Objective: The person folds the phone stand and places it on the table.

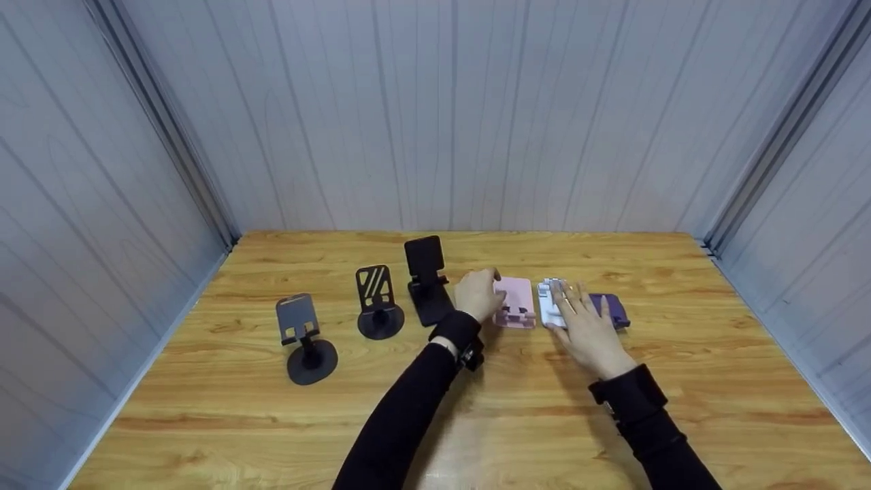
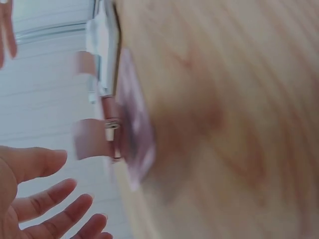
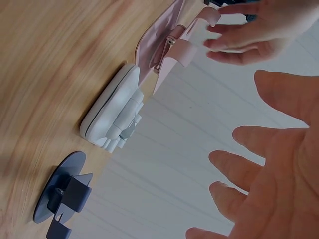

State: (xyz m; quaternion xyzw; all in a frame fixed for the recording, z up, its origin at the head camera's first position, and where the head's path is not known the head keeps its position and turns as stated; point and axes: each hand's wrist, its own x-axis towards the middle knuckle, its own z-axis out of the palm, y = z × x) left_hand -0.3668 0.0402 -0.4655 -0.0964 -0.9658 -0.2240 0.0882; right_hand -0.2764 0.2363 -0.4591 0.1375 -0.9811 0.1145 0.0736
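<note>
A pink phone stand point(image 1: 518, 292), folded low, lies on the wooden table. My left hand point(image 1: 478, 296) hovers at its left side; in the left wrist view its fingers point(image 2: 55, 214) are loosely bent, apart from the stand. Over a white folded phone stand point(image 1: 547, 312) my right hand point(image 1: 590, 333) reaches with fingers spread, partly covering it. In the right wrist view a gap shows between those fingers point(image 3: 234, 167) and the white stand point(image 3: 112, 109). Just right of it sits a dark purple phone stand point(image 1: 616, 309), partly behind the right hand.
Left of my hands stand a tall black phone stand point(image 1: 425, 258), a black slotted one on a round base point(image 1: 381, 323) and a dark grey one point(image 1: 297, 316), all unfolded. Pale panel walls point(image 1: 449, 122) enclose the table point(image 1: 204, 408) at the back and both sides.
</note>
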